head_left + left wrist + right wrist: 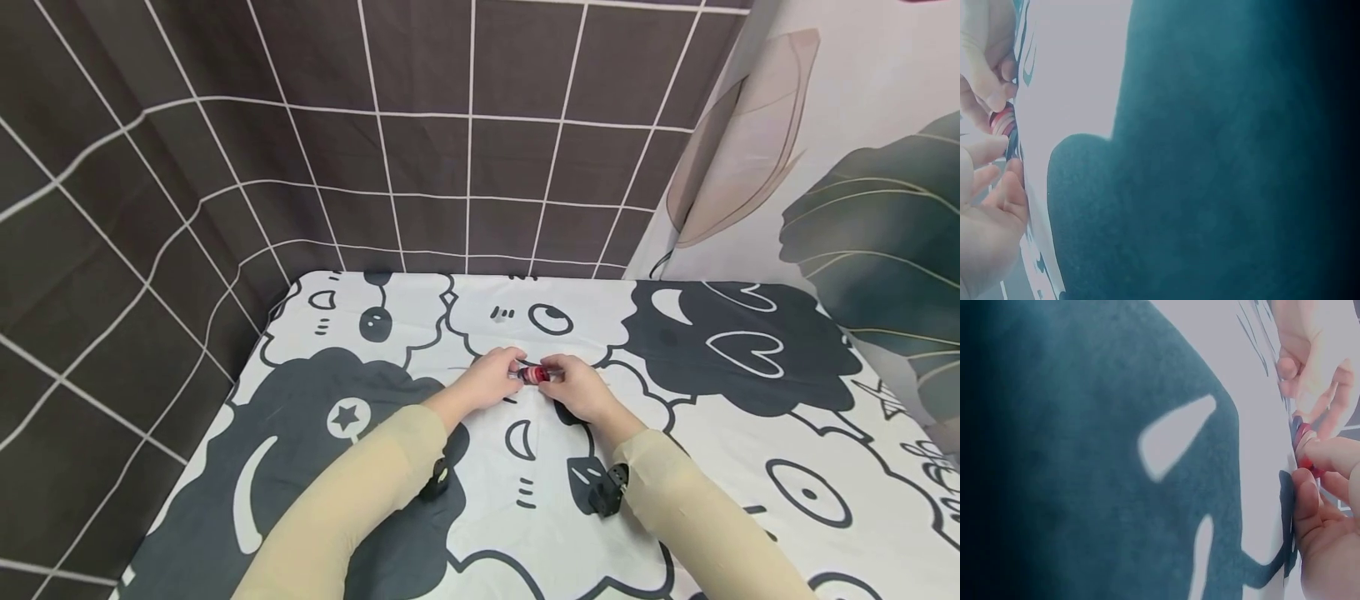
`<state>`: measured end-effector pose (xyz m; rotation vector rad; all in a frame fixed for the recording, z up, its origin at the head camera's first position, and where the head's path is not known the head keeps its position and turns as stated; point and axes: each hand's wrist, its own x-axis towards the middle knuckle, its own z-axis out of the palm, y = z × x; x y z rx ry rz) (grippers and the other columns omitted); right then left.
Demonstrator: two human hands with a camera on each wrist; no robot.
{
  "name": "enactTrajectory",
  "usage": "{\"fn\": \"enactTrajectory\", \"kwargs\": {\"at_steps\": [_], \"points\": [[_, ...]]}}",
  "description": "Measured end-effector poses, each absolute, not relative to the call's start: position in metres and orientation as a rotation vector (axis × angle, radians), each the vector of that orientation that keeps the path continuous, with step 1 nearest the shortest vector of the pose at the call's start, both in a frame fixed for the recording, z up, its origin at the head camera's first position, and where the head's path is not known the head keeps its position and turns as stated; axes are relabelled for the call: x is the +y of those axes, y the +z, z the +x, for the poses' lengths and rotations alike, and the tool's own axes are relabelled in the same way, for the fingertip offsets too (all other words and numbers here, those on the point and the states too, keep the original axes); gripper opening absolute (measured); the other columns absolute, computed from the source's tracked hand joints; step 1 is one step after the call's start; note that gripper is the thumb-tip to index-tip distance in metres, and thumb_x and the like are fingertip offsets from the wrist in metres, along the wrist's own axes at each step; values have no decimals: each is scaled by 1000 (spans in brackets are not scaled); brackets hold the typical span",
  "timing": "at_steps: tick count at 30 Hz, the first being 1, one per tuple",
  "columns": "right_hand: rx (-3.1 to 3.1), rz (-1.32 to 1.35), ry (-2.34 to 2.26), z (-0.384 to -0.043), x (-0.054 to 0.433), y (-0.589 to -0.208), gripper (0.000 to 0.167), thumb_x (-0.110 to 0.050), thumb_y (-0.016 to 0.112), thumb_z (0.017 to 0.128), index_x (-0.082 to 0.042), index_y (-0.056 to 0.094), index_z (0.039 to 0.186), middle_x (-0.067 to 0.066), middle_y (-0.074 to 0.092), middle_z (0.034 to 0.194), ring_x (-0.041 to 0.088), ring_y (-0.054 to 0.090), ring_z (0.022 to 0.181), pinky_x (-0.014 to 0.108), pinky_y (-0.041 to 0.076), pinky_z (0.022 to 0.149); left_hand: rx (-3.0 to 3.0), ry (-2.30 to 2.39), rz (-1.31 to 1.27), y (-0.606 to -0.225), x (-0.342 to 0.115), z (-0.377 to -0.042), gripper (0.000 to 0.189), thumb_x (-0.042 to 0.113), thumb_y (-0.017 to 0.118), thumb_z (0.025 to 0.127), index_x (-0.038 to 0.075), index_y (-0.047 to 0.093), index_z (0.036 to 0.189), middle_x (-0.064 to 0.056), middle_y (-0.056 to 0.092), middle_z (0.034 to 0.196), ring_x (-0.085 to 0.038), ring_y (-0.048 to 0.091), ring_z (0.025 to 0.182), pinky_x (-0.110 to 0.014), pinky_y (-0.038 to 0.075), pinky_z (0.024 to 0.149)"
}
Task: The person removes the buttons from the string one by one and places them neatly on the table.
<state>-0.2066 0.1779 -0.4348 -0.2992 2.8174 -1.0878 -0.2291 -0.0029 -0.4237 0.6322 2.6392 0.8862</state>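
A small banded object (534, 375), red and pink with a dark end, lies low over the patterned cloth between both hands. My left hand (491, 379) pinches its dark end between thumb and fingers. From the other side, my right hand (577, 390) pinches the red end. In the left wrist view the red and pale bands (1002, 122) show between the two sets of fingertips. The right wrist view shows a sliver of the red part (1305, 461) beside the right thumb and fingers. Fingers hide both ends, and its exact kind cannot be told.
A black-and-white cartoon-print cloth (555, 533) covers the table. Dark grid-patterned curtains (420, 150) hang behind and to the left. A pale leaf-print curtain (847, 100) hangs at the right. Small black devices (611, 490) sit at the wrists.
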Motion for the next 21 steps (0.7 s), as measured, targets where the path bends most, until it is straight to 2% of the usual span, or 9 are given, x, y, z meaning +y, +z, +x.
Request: {"fn": "enactTrajectory", "kwargs": {"at_steps": [5, 12, 21], "points": [[2830, -296, -1086, -206, 176, -434, 38, -13, 66, 84, 2, 60, 118, 13, 61, 101, 18, 57, 78, 32, 47, 68, 2660, 865, 649, -425, -1, -230, 47, 11, 62, 88, 5, 49, 133, -6, 57, 110, -18, 55, 100, -30, 44, 90], [2816, -304, -1110, -203, 173, -433, 38, -12, 67, 83, 3, 60, 117, 13, 60, 96, 17, 56, 73, 30, 47, 64, 2677, 848, 665, -425, 0, -229, 42, 13, 62, 88, 3, 54, 128, -3, 54, 100, -15, 54, 90, -29, 45, 86], [2764, -253, -1150, -204, 172, -431, 38, -17, 66, 86, 2, 59, 118, 11, 62, 98, 13, 60, 74, 31, 48, 69, 2694, 862, 705, -426, 0, -227, 31, 18, 62, 91, 6, 62, 119, -2, 54, 95, -14, 52, 86, -28, 45, 81]]}}
